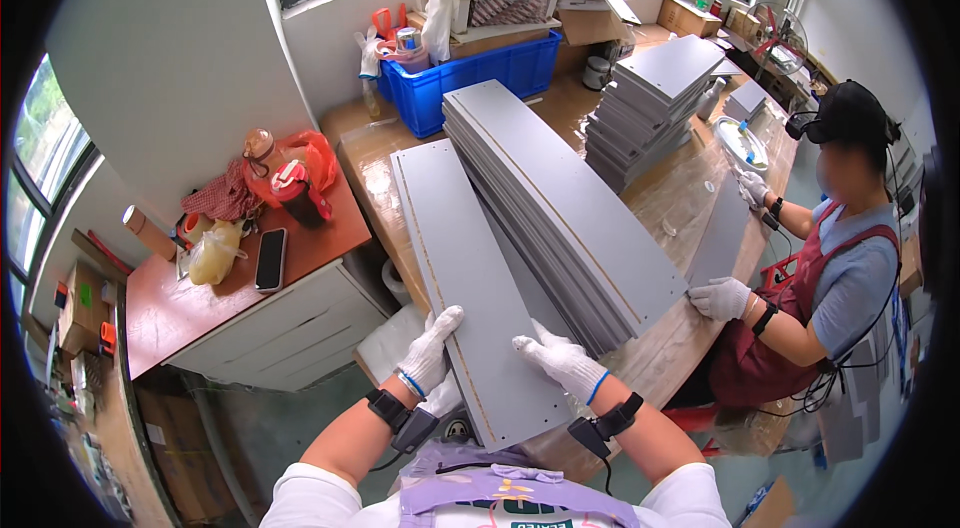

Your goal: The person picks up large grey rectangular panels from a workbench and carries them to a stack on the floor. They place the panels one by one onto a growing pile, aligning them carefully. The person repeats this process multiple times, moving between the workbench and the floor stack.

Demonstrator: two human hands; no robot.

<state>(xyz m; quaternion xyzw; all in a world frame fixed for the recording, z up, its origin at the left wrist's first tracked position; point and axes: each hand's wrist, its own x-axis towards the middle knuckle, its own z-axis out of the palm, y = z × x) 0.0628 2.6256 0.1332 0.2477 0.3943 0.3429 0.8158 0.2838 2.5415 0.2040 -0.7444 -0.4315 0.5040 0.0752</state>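
Note:
A long grey panel (468, 268) with small holes and a brown groove along its left side lies lengthwise in front of me, its near end close to my body. My left hand (430, 356), in a white glove, grips its left edge. Across from it, my right hand (562, 364), gloved too, holds the right edge, with some fingers hidden. Just right of this panel rises a stack of similar grey panels (560, 198), slightly fanned at its left side, the top one also grooved.
Another stack of grey boards (655, 98) stands farther back on the wooden table (640, 368). A co-worker (830, 258) in a red apron handles a grey board (718, 233) at right. Behind sits a blue bin (480, 73). A phone (271, 260) and bottles rest on the left cabinet (330, 238).

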